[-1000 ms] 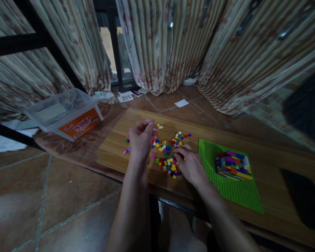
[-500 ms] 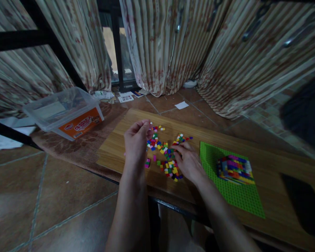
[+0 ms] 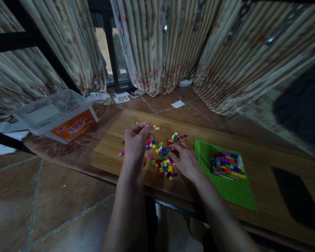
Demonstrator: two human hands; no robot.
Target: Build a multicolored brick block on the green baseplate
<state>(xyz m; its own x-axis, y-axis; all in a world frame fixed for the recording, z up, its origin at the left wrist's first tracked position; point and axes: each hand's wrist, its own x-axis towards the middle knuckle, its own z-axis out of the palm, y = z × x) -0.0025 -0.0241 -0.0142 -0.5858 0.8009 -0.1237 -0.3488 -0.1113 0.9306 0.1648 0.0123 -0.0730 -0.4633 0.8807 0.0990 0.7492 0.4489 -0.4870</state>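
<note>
A careless sweep of the right hand (image 3: 185, 160) could push loose bricks (image 3: 165, 163) over the table's (image 3: 107, 148) near edge, since part of the pile lies close to it. The bricks are small and many-coloured, scattered on the table's left half; more form a striped block (image 3: 228, 165) on a green plate (image 3: 227, 194). The left hand's (image 3: 135, 141) fingertips pinch together, the right's are narrowly parted; in this dimness I cannot tell whether either holds anything.
</note>
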